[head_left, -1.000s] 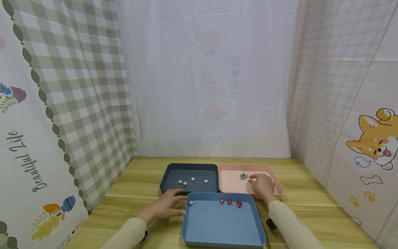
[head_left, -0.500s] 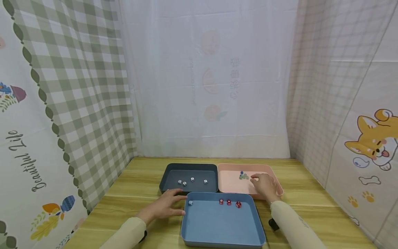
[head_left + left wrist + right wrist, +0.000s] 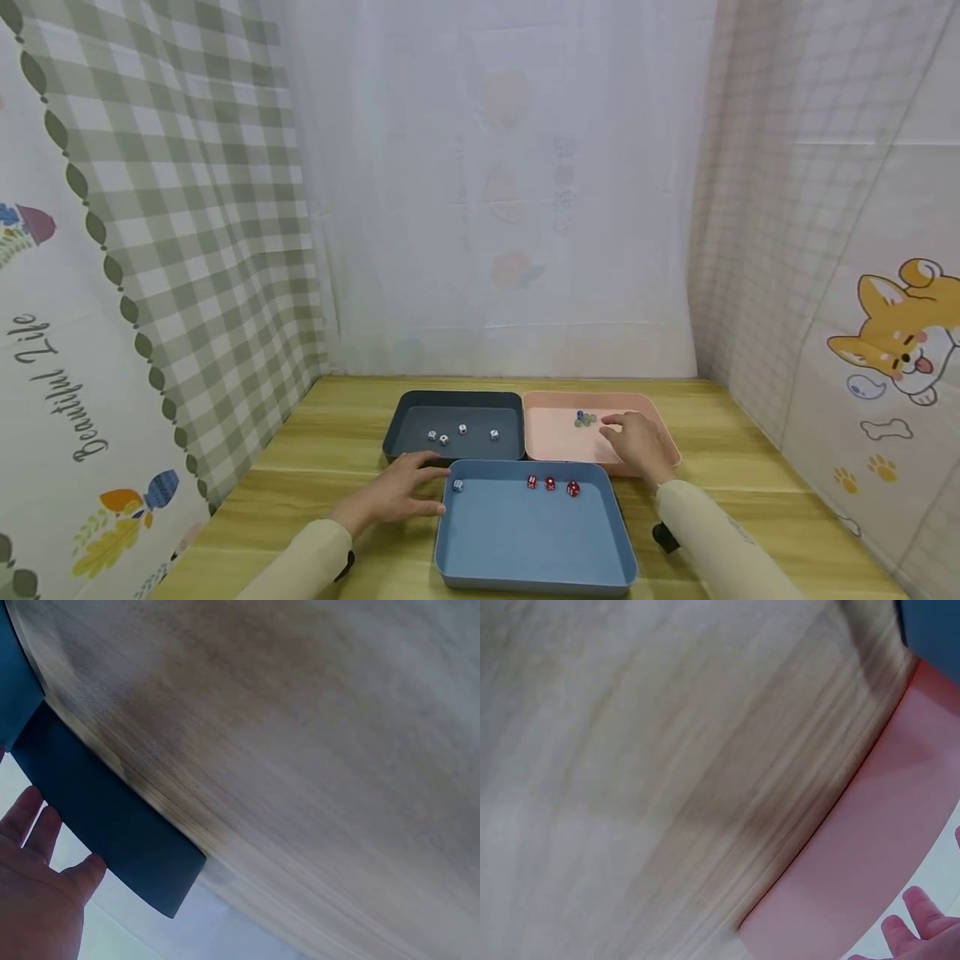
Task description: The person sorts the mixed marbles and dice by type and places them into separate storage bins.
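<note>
In the head view my right hand (image 3: 635,443) hovers over the right half of the pink tray (image 3: 551,433), thumb and fingers apart with nothing visible between them. To its left on the tray floor lies a small cluster of greenish and blue glass marbles (image 3: 585,419). My left hand (image 3: 397,493) is at the upper left corner of the blue tray (image 3: 536,542), fingers spread, fingertips right at the rim. Inside that tray are three red dice (image 3: 551,483) along the back and one light blue die (image 3: 458,485) in the corner. Both wrist views show fingers beside tray walls.
Behind the blue tray, left of the pink one, stands a dark tray (image 3: 427,417) with several white dice (image 3: 444,440). All three trays adjoin on the wood-patterned table (image 3: 330,442). Curtains enclose the table at the back and both sides.
My right hand has drawn slightly right, away from the marbles, and more of the cluster shows. The left hand keeps its place. The head view has shifted slightly.
</note>
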A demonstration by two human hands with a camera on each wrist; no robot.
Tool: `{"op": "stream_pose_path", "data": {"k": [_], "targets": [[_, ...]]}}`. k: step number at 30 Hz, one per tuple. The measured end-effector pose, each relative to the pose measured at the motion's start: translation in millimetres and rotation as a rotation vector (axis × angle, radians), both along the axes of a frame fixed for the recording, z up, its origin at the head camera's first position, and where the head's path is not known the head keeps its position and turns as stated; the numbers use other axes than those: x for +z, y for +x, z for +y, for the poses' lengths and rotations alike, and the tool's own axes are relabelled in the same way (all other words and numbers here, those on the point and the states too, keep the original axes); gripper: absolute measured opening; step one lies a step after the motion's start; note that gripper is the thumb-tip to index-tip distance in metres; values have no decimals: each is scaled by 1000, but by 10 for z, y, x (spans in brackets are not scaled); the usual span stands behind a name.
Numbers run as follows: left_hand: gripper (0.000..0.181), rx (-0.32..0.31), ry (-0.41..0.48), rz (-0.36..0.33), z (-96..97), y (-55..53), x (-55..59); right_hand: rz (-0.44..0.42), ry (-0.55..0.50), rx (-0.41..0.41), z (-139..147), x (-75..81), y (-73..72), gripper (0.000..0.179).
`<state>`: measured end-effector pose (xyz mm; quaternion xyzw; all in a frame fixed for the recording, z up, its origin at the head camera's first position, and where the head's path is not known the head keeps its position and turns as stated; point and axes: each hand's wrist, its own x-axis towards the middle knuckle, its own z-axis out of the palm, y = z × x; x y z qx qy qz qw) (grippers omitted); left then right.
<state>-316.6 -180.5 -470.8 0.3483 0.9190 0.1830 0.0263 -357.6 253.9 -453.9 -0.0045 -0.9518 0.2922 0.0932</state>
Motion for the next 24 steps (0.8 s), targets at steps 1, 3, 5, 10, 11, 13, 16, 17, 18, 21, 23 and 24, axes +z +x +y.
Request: {"op": "stream_pose_path", "data": {"k": [1, 3, 5, 10, 11, 13, 16, 17, 18, 21, 23, 24], "targets": [[66, 6, -3, -3, -3, -1, -4, 9, 11, 15, -2, 5, 2, 31], [66, 19, -4, -13, -1, 5, 5, 35, 41, 43, -8, 6, 10, 29], [66, 28, -4, -13, 5, 8, 13, 52, 58, 66, -14, -3, 25, 29], [65, 35, -5, -12, 28, 5, 46, 70, 63, 118, -30, -40, 87, 27], [65, 33, -6, -11, 34, 4, 51, 81, 67, 139, -30, -42, 103, 26], [64, 31, -11, -7, 42, 0, 59, 96, 58, 178, -32, -50, 140, 25], [63, 28, -21, 4, 47, -6, 70, 115, 47, 229, -26, -63, 183, 24], [63, 27, -28, 10, 48, -7, 75, 116, 42, 237, -23, -69, 194, 24], [63, 28, -35, 17, 47, -8, 78, 109, 32, 242, -20, -78, 204, 25], [62, 26, -51, 36, 47, -13, 83, 94, 33, 247, -7, -95, 238, 27], [62, 24, -55, 48, 43, -15, 77, 84, 36, 249, 0, -107, 251, 30], [62, 23, -53, 52, 43, -16, 72, 81, 40, 250, 6, -112, 258, 31]]}}
